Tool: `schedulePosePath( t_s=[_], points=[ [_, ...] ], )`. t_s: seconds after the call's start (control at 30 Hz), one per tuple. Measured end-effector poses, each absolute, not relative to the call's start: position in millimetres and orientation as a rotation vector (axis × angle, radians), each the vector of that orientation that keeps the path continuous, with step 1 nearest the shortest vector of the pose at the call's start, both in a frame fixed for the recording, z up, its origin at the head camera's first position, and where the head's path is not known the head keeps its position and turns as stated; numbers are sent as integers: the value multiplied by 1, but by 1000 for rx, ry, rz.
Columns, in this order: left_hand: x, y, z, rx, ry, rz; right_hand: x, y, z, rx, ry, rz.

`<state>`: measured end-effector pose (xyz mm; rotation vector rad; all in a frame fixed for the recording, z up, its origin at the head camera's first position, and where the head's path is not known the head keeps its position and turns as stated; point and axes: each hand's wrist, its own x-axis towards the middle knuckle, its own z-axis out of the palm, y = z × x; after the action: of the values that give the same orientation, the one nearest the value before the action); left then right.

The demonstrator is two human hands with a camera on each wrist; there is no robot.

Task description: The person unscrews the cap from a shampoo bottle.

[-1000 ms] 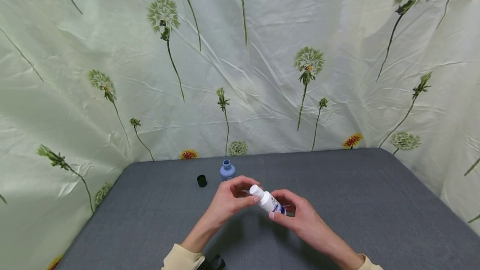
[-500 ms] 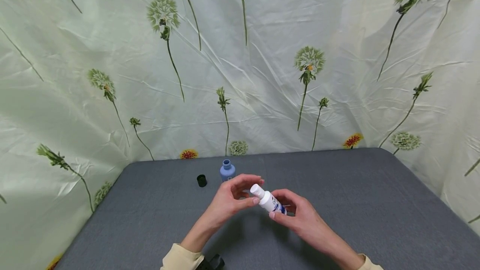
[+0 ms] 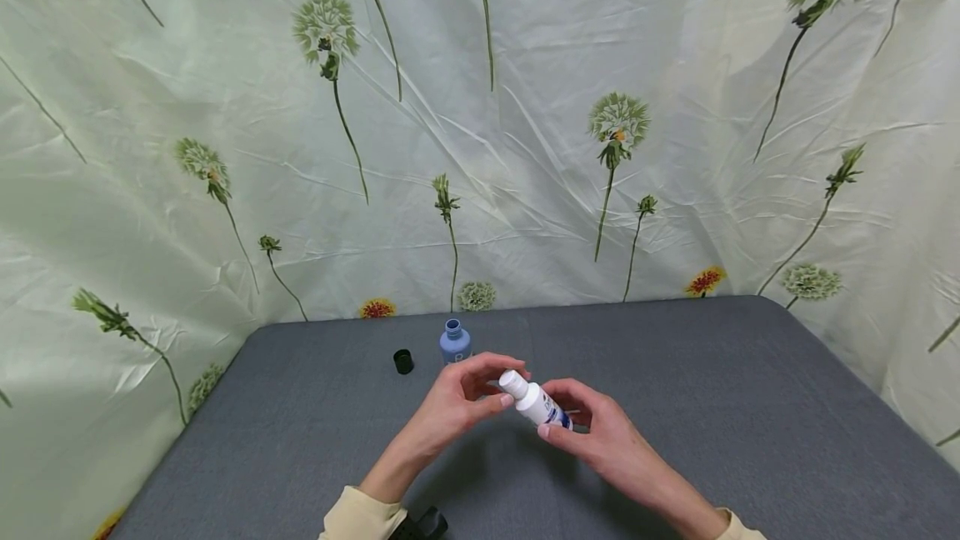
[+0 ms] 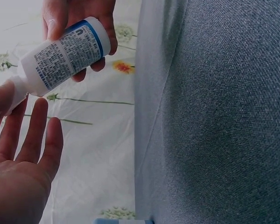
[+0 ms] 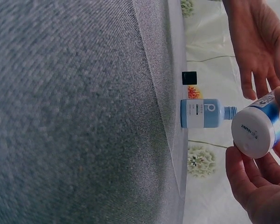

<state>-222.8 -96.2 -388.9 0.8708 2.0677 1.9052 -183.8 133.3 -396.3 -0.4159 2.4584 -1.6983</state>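
Note:
A small white bottle point(image 3: 543, 407) with a blue-printed label is held tilted above the table, its capped end up and to the left. My right hand point(image 3: 600, 432) grips its lower body, thumb in front and fingers behind. My left hand point(image 3: 457, 398) pinches the white cap point(image 3: 513, 383) between thumb and index finger; in the left wrist view the other fingers point(image 4: 35, 130) are spread and off the bottle. Dense small print covers the bottle's back label point(image 4: 67, 56). The right wrist view shows its round white base point(image 5: 252, 133).
An uncapped blue bottle point(image 3: 455, 344) stands upright beyond my left hand, its lower part hidden in the head view. Left of it sits a black cap point(image 3: 403, 362). Grey cloth covers the table point(image 3: 675, 357), with a dandelion-print curtain point(image 3: 525, 148) behind its far edge.
My left fingers have shifted slightly around the white cap, lifting a little and then coming down again. The bottle and my right hand hold nearly the same place.

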Motion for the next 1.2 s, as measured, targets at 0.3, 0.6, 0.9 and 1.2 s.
schedulePosePath(
  t_s=[0.3, 0.6, 0.9, 1.2],
  points=[
    [-223, -96, -389, 851, 2088, 1920, -182, 132, -395, -437, 2450, -1716],
    [-223, -99, -385, 818, 2128, 1906, -181, 132, -396, -449, 2457, -1714],
    [-221, -100, -382, 823, 2104, 1943, -182, 133, -398, -475, 2482, -1696],
    [-221, -101, -382, 815, 2033, 2015, -181, 133, -399, -477, 2480, -1707]
  ],
)
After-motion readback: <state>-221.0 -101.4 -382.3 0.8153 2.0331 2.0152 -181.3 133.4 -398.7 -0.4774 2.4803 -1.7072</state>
